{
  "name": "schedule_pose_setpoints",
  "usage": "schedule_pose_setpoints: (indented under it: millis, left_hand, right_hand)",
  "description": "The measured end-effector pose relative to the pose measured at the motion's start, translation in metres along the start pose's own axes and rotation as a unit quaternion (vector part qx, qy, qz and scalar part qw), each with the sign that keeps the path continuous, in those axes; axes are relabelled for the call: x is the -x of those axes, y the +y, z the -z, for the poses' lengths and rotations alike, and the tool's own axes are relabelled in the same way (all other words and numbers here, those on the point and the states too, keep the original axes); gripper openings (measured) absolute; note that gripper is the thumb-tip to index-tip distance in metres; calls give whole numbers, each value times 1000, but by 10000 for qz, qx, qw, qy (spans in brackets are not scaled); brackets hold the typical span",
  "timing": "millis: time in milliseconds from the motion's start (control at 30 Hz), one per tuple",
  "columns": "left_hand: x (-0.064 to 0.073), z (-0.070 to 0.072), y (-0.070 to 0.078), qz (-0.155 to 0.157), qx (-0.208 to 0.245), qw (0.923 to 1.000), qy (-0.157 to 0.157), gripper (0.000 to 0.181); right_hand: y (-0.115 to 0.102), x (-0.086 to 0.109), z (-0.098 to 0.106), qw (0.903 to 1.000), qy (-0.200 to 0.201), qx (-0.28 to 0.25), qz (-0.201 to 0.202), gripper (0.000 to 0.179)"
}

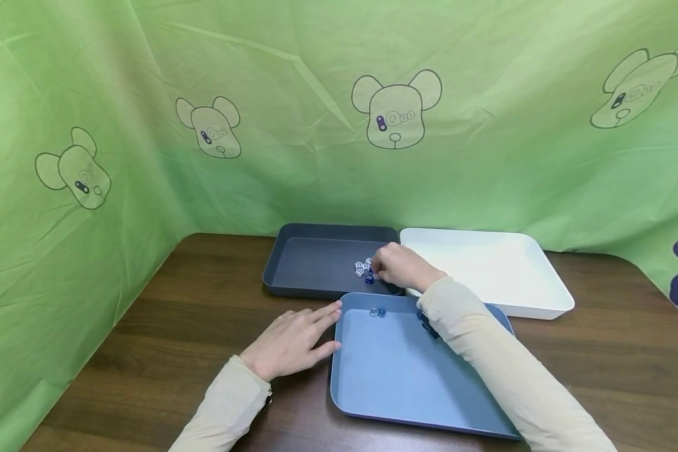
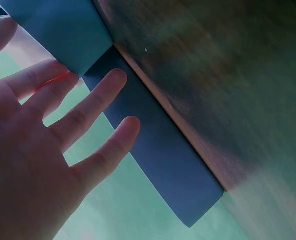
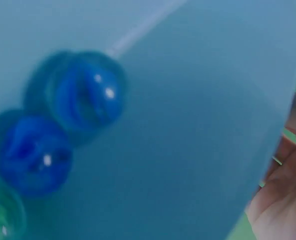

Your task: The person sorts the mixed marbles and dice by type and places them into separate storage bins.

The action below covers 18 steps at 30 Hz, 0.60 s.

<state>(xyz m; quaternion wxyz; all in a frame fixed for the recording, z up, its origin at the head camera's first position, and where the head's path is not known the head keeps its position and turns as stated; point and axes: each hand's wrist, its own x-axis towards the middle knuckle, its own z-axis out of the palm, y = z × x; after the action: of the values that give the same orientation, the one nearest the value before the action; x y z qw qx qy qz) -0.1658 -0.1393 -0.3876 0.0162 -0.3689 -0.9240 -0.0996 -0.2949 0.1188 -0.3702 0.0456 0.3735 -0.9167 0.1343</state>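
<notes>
My left hand [image 1: 294,342] lies with straight, spread fingers at the left rim of the blue tray [image 1: 407,370]. Within the dark grey tray [image 1: 316,260], white dice [image 1: 360,269] and a dark blue die [image 1: 370,279] sit in a cluster. Over that cluster my right hand [image 1: 403,267] reaches down with bent fingers, its fingertips right at the dice; I cannot tell whether they pinch one. Two small glass marbles [image 1: 377,312] rest near the blue tray's back edge. The right wrist view shows blue marbles [image 3: 88,92] up close, with part of the right hand [image 3: 282,195] at the edge.
A white tray [image 1: 486,263] stands at the back right, beside the dark one. My right forearm crosses the blue tray and hides part of it, with dark pieces [image 1: 429,326] showing beside the sleeve. Behind the wooden table [image 1: 203,295] hangs a green cloth [image 1: 305,176].
</notes>
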Motion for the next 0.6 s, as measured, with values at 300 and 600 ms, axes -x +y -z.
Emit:
schedule_pose_setpoints:
  millis: [300, 600]
  left_hand:
    - [0, 0, -1, -13, -3, 10000, 42, 56]
    - [0, 0, -1, -50, 12, 10000, 59, 56]
  right_hand:
    - [-6, 9, 13, 9999, -101, 80, -87, 13]
    - [-11, 20, 23, 9998, -169, 137, 33, 12]
